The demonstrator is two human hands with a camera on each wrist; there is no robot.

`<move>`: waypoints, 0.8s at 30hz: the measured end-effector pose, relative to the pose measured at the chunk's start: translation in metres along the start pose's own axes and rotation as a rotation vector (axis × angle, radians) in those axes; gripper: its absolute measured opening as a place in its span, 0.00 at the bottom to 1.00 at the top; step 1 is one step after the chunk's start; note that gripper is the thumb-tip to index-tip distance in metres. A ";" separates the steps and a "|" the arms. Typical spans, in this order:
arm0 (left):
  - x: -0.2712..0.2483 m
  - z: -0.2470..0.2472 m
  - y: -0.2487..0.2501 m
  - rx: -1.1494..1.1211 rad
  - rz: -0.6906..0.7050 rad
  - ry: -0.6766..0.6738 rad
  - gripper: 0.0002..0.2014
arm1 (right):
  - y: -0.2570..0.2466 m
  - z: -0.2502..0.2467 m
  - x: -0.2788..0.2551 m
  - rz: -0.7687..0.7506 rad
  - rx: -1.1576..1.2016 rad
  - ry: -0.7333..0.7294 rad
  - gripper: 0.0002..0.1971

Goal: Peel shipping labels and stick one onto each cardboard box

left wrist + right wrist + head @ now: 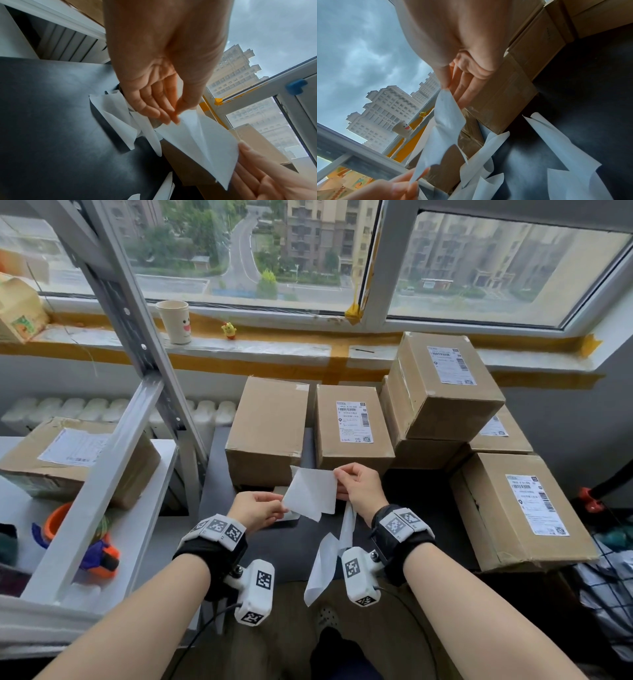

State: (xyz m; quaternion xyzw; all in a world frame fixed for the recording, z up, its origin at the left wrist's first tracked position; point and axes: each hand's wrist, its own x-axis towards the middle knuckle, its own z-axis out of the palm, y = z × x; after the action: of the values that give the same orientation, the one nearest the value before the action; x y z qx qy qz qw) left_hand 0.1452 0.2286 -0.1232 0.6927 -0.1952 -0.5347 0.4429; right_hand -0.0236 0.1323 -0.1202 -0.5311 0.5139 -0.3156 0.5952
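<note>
Your left hand (255,510) and right hand (358,486) each pinch an edge of the label (310,494). The unlabelled box (267,429) stands just beyond it, slightly left, nearer your left hand.

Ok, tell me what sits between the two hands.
The head view shows a white label sheet stretched between the left hand and right hand; each pinches an edge, with nothing else between them.
</note>
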 end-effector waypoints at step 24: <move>0.037 -0.006 -0.031 0.293 -0.061 0.116 0.09 | 0.013 -0.008 0.002 0.021 -0.218 0.123 0.04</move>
State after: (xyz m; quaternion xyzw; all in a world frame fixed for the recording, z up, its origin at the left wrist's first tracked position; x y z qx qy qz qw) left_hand 0.1569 0.2200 -0.1698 0.7853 -0.2240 -0.4726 0.3312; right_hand -0.0331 0.1314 -0.1324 -0.5669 0.5864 -0.2836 0.5044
